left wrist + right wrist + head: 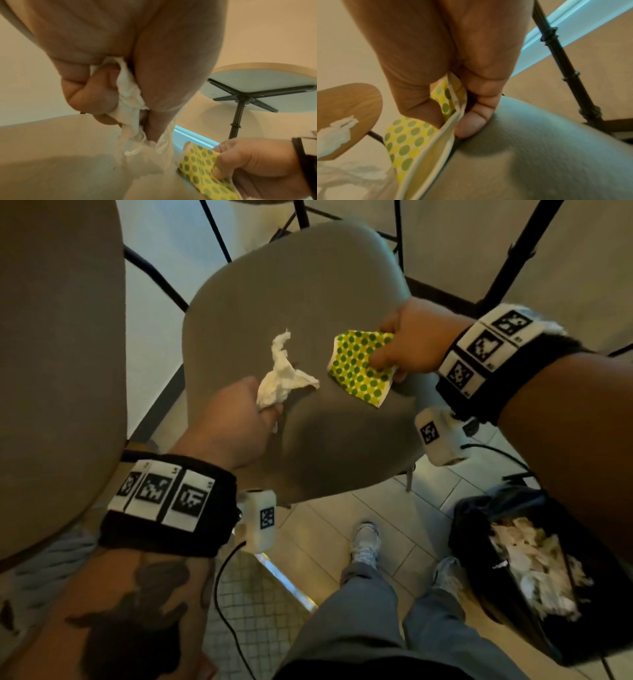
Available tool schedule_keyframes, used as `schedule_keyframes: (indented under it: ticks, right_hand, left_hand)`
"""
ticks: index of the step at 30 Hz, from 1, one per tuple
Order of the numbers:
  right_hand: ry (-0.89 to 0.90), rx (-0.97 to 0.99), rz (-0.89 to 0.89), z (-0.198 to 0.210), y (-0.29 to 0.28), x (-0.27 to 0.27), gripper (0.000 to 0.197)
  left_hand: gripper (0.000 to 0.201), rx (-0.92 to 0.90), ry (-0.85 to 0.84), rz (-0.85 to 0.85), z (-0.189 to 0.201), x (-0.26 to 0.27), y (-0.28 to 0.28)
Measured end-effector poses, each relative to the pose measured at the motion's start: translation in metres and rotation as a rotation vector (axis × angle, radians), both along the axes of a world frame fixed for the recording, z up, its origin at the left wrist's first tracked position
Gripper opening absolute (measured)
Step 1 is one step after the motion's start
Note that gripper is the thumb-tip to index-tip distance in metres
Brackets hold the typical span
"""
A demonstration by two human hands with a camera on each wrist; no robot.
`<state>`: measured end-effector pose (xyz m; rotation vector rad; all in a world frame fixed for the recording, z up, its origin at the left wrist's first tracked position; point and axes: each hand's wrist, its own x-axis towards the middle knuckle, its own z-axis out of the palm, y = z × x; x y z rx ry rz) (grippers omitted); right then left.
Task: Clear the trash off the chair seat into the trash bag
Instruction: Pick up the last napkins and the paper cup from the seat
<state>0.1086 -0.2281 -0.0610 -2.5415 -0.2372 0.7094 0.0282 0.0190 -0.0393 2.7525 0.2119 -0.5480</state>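
A grey padded chair seat fills the middle of the head view. My left hand grips a crumpled white tissue whose far end still trails on the seat; in the left wrist view the tissue is bunched between curled fingers and thumb. My right hand pinches a folded napkin with green and yellow dots at the seat's right side, thumb on top. The right wrist view shows the napkin lifted at one edge off the seat. A black trash bag stands open on the floor at lower right.
The bag holds several crumpled white papers. A second chair back stands close on the left. Black table and chair legs rise behind the seat. My legs and shoes stand on the tiled floor below the seat, with cables nearby.
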Motion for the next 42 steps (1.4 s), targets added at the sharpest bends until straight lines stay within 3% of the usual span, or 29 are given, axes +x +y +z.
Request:
schedule_keyframes:
  ticks: [7,11,15,17,19,22,26,29,33,36,38,40,42]
  right_hand:
    - [0.15,0.402,-0.447,-0.013,-0.06,-0.037,0.014]
    - [0.185,0.622,-0.67,-0.023,-0.119,-0.083,0.017]
    - [0.223,0.594,-0.811,-0.05,-0.193,-0.154,0.014]
    - [0.249,0.527,-0.907,-0.073,-0.229,-0.2,0.021]
    - [0.291,0.509,-1.056,-0.1,-0.256,-0.248,0.025]
    - [0.316,0.445,-1.322,-0.148,-0.285,-0.324,0.015]
    - [0.396,0.447,-1.702,-0.211,-0.307,-0.407,0.017]
    - [0.465,0.521,-1.907,-0.251,-0.31,-0.443,0.018]
    - [0.548,0.648,-2.142,-0.298,-0.309,-0.458,0.024]
    - [0.608,0.774,-2.29,-0.331,-0.311,-0.458,0.017]
    - [0.544,0.862,-2.391,-0.357,-0.311,-0.455,0.014]
    - [0.446,0.962,-2.454,-0.382,-0.308,-0.455,0.028]
    - [0.451,0.975,-2.403,-0.4,-0.301,-0.45,0.062]
  left_hand:
    - [0.025,-0.087,-0.166,0.036,0.032,-0.006,-0.021]
    - [0.021,-0.12,-0.232,0.023,0.038,-0.013,-0.039]
    - [0.014,-0.166,-0.256,-0.031,0.038,-0.015,-0.07]
    - [0.02,-0.184,-0.262,-0.08,0.032,-0.014,-0.092]
    - [0.027,-0.189,-0.261,-0.141,0.024,-0.014,-0.12]
    - [0.024,-0.238,-0.214,-0.286,0.005,-0.022,-0.18]
    - [0.01,-0.347,-0.112,-0.539,-0.048,-0.044,-0.276]
    - [0.015,-0.378,0.051,-0.707,-0.118,-0.063,-0.338]
    - [0.035,-0.264,0.328,-0.854,-0.224,-0.098,-0.399]
    - [0.037,-0.231,0.436,-0.91,-0.284,-0.121,-0.43]
    - [0.04,-0.259,0.481,-0.885,-0.318,-0.131,-0.446]
    - [0.05,-0.318,0.585,-0.822,-0.342,-0.139,-0.454]
    - [0.063,-0.389,0.741,-0.75,-0.357,-0.145,-0.452]
